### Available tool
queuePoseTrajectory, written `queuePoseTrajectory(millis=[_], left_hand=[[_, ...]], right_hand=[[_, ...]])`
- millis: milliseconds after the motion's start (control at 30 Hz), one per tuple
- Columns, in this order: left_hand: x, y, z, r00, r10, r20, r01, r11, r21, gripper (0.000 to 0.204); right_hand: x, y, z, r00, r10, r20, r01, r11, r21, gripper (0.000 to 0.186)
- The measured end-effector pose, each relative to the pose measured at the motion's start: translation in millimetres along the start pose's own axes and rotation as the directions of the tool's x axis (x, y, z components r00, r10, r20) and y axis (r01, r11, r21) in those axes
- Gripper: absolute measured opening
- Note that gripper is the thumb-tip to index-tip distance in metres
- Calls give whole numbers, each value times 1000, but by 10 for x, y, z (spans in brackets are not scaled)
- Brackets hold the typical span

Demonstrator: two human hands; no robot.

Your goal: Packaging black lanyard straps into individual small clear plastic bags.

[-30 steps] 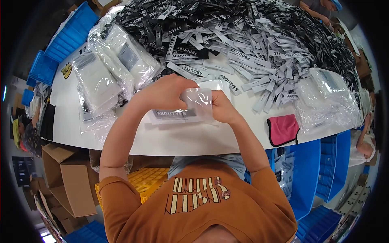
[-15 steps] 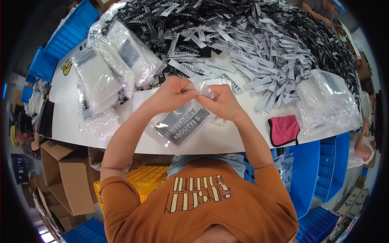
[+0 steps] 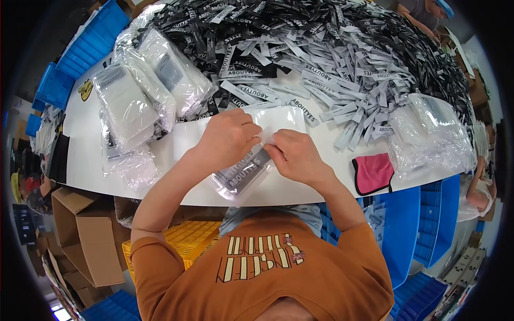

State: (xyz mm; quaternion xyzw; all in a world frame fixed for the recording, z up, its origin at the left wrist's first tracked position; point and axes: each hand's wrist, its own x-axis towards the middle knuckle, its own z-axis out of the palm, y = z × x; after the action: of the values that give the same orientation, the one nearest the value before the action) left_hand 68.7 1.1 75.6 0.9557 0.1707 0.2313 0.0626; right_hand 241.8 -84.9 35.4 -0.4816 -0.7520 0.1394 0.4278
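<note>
A clear plastic bag with grey printed labels inside is tilted over the near edge of the white table. My left hand is closed at the bag's upper end, fingers curled inward. Opposite it, my right hand pinches the same end between thumb and fingers. The fingers hide part of the bag's mouth. Just beyond my hands lies a flat stack of clear bags. Past that spreads a big heap of white labels and black labels with print.
Filled plastic packs are piled at the left, with more clear packs at the right. A pink cloth with black trim lies near the front edge. Below are a yellow crate, blue bins and a cardboard box. Another person sits far right.
Both hands have come slightly nearer to me, the right hand lower. The bag has shifted a little to the right, and the stack of clear bags behind shows more.
</note>
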Motion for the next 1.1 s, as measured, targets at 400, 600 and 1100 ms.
queuePoseTrajectory(millis=[400, 600, 1100], left_hand=[[41, 293, 33, 956, -46, 291, 67, 996, -65, 11], [-121, 47, 208, 868, -173, 466, 291, 937, -195, 16], [-383, -366, 633, 936, -242, 255, 239, 970, 44, 98]], right_hand=[[-200, 28, -175, 980, -27, 195, 47, 994, -96, 7], [-806, 376, -759, 963, 210, 168, -236, 959, 156, 6], [-1104, 550, -1453, 842, 535, -61, -516, 769, -377, 28]])
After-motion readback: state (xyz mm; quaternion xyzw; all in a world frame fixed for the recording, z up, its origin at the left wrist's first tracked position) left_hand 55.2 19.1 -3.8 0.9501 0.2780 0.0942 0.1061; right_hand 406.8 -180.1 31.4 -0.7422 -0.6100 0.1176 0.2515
